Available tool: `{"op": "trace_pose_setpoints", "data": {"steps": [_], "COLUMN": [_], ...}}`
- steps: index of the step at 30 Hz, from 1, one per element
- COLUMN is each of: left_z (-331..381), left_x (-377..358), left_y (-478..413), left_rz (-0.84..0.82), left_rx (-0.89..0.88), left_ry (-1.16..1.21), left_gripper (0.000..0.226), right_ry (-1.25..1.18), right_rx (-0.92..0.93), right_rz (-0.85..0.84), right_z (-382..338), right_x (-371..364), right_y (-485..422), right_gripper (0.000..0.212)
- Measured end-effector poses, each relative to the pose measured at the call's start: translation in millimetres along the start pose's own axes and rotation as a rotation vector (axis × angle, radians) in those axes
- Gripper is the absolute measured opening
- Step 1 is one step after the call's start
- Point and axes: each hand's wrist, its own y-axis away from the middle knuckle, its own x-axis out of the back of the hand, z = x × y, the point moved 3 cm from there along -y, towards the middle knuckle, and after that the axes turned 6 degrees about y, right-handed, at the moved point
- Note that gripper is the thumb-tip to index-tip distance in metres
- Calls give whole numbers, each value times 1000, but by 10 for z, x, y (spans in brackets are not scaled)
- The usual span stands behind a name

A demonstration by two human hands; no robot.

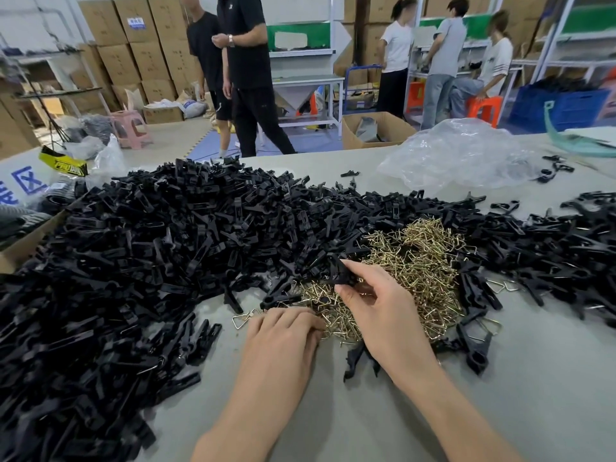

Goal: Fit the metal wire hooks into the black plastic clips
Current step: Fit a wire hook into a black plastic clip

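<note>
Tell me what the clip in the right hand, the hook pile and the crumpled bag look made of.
The clip pinched in the right hand looks like black moulded plastic, with a dull, even sheen. The hooks look like bent metal wire, gold-toned and perhaps plated, with bright glints. The bag looks like thin clear plastic film: see-through, crinkled, with shiny highlights.

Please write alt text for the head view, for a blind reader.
The right hand pinches a black clip above a pile of golden wire hooks; the left hand rests at the pile's edge. Heaps of black clips lie on the grey table.
</note>
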Motion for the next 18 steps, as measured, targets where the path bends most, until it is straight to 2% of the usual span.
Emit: {"op": "trace_pose_setpoints", "data": {"steps": [3,7,13,18], "left_z": [-22,-10,-71,-84], "left_x": [-15,-43,-43,-15], "left_y": [-3,29,13,6], "left_rz": [-45,-16,-53,-52], "left_rx": [56,30,111,106], "left_ry": [53,-24,33,112], "left_gripper": [17,27,20,12], "right_ry": [4,17,65,92], "right_rx": [0,2,17,23], "right_rz": [-5,-9,-10,-5], "right_z": [3,0,-20,-27], "right_x": [-2,-2,-8,5], "right_y": [1,12,12,13], "right_gripper": [37,36,35,35]}}
